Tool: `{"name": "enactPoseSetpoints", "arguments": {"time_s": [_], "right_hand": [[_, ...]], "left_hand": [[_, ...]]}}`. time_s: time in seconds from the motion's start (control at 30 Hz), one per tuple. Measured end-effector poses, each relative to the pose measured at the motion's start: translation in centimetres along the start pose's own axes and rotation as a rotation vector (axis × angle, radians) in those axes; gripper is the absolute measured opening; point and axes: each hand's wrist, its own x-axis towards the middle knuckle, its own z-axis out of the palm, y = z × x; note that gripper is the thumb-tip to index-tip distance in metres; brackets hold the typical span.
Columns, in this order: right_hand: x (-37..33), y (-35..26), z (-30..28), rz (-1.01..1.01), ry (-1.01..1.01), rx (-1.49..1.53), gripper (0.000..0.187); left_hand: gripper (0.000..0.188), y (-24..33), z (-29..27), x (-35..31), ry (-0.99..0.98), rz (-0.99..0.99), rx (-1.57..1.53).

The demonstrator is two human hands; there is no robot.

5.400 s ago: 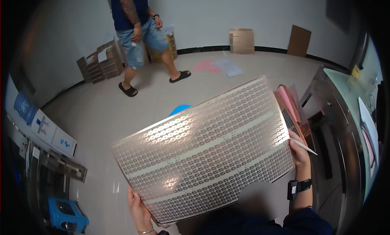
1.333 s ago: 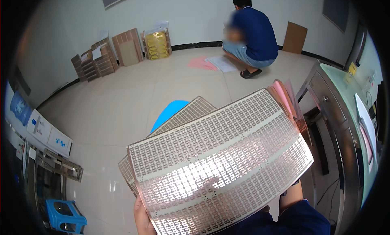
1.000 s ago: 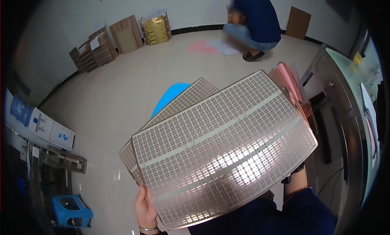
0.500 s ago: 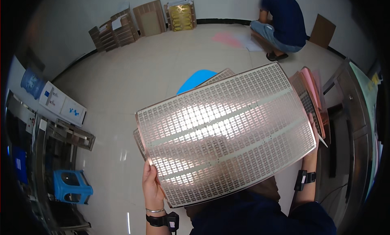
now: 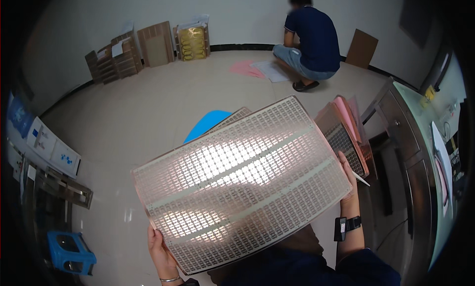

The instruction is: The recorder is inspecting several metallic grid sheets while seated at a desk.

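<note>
A large coppery circuit board panel [image 5: 242,182], covered in rows of small repeated patterns, lies tilted across the middle and shines in the light. My left hand [image 5: 161,254] grips its lower left edge, thumb on top. My right hand [image 5: 348,172] holds the right edge, its fingers partly hidden. A thin white pointed stick [image 5: 362,180] juts out beside my right hand; whether that hand holds it is unclear. Behind the panel's far edge show part of another panel [image 5: 241,113] and a rounded blue surface [image 5: 208,123].
Panels with pink sheets [image 5: 346,119] stack up at the right, beside a dark desk [image 5: 403,122]. A person [image 5: 314,41] squats by the far wall near papers [image 5: 271,71]. Boards [image 5: 156,43] lean on that wall. At left are a blue stool [image 5: 73,254] and a water dispenser [image 5: 54,145].
The whole view has swung, so room and panel sit further left and lower in the picture. Both hands keep their hold on the panel. The squatting person's head now shows.
</note>
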Motion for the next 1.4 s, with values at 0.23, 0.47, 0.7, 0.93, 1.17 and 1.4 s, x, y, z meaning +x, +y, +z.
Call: {"name": "enactPoseSetpoints", "arguments": {"time_s": [0.23, 0.47, 0.7, 0.93, 1.17, 1.4], "right_hand": [[0.3, 0.1, 0.3, -0.005, -0.027, -0.077, 0.048], [0.4, -0.6, 1.9, 0.001, -0.069, -0.217, 0.050], [1.3, -2.3, 6.3, 0.142, -0.220, -0.519, 0.050], [1.6, -3.4, 7.9, -0.014, -0.235, -0.759, 0.021], [5.1, -2.6, 3.5, -0.294, -0.205, -0.315, 0.033], [6.4, -3.4, 9.5, -0.281, -0.149, -0.385, 0.040]], "left_hand": [[0.039, -0.4, -1.2, 0.1, 0.043, 0.057, 0.058], [0.037, 0.2, -2.4, 0.6, 0.044, 0.082, 0.097], [0.036, 3.5, -3.8, 1.7, 0.057, 0.162, 0.151], [0.031, 6.0, -5.3, 1.3, 0.004, 0.382, 0.167], [0.005, 4.5, -7.3, 4.5, -0.327, 0.585, 0.392], [0.026, 3.0, 1.6, 0.1, -0.104, 0.014, 0.079]]}}
